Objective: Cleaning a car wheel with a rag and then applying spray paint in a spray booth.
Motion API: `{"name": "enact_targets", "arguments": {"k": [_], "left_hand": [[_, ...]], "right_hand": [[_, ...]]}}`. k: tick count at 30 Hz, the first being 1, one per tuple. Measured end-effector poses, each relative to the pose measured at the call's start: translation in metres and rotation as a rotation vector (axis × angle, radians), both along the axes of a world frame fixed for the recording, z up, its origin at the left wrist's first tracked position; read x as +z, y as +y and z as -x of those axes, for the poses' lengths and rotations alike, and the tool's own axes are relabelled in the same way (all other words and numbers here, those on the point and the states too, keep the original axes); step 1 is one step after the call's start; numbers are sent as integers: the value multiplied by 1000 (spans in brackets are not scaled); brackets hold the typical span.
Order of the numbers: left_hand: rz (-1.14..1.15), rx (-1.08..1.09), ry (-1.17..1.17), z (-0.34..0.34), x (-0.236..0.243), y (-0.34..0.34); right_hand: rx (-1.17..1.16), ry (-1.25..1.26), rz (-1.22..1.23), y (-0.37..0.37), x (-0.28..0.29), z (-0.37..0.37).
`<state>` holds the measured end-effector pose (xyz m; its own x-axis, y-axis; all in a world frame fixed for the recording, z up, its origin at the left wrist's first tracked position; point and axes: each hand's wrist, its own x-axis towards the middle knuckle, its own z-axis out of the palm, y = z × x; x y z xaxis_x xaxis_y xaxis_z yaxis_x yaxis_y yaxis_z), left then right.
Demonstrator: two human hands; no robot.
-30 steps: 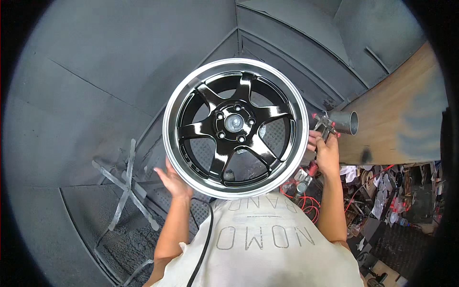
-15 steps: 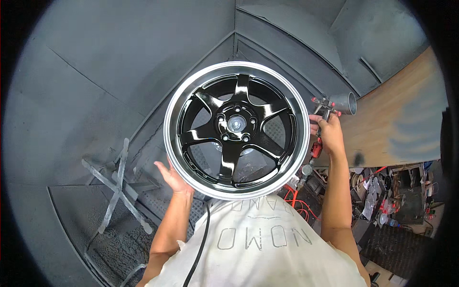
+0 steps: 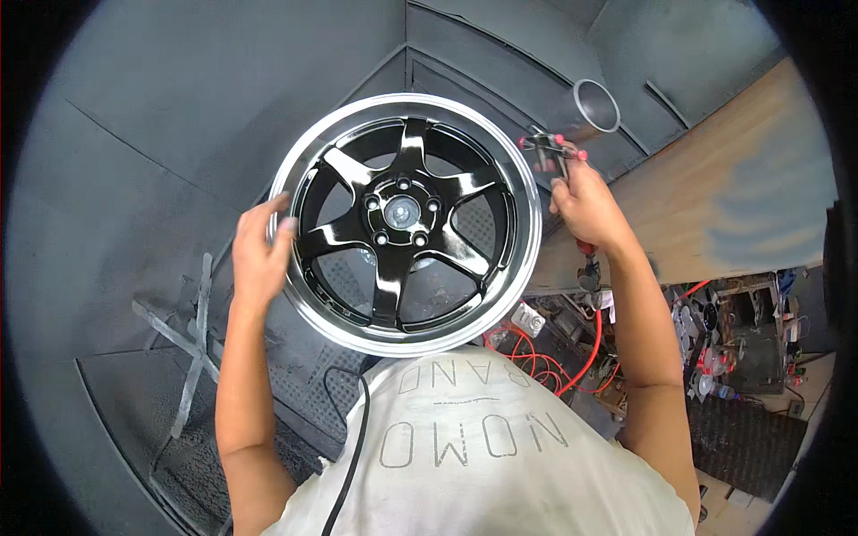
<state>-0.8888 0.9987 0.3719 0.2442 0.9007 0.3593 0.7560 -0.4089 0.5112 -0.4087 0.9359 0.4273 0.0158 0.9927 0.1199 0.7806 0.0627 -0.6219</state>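
Observation:
A car wheel rim (image 3: 390,277) with glossy black spokes and a polished silver lip faces up in front of my chest. My left hand (image 3: 259,259) is at its left edge. The thumb and fingers are apart and slightly blurred, their tips overlapping the silver lip; whether they touch it I cannot tell. To the right of the wheel, my right hand (image 3: 585,201) is wrapped round a spray gun (image 3: 552,152) with red knobs and a grey cup (image 3: 594,112). A red hose (image 3: 597,344) runs down from its handle. What supports the wheel is hidden beneath it.
A grey-coated metal cross stand (image 3: 197,344) is at the lower left. Grey booth walls (image 3: 197,125) rise behind, and a paint-marked wooden board (image 3: 715,196) spans the right. Cluttered tools and parts (image 3: 715,348) lie below the board. A black cord (image 3: 357,447) hangs over my shirt.
My left hand has risen from the wheel's lower left to its left edge, over the lip. The right hand has lifted the spray gun and tilted it. In the picture, the wheel sits further left.

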Motion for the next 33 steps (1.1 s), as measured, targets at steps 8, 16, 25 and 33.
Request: {"name": "enact_targets", "arguments": {"k": [8, 16, 25, 33], "left_hand": [[57, -50, 411, -61, -1, -11], [29, 42, 358, -68, -15, -31], [292, 96, 437, -113, -1, -111], [331, -349, 178, -181, 2, -159]], "right_hand": [[186, -241, 93, -56, 3, 3], [384, -75, 443, -133, 33, 31], [40, 67, 363, -124, 13, 16], [340, 61, 352, -131, -3, 22]]}}
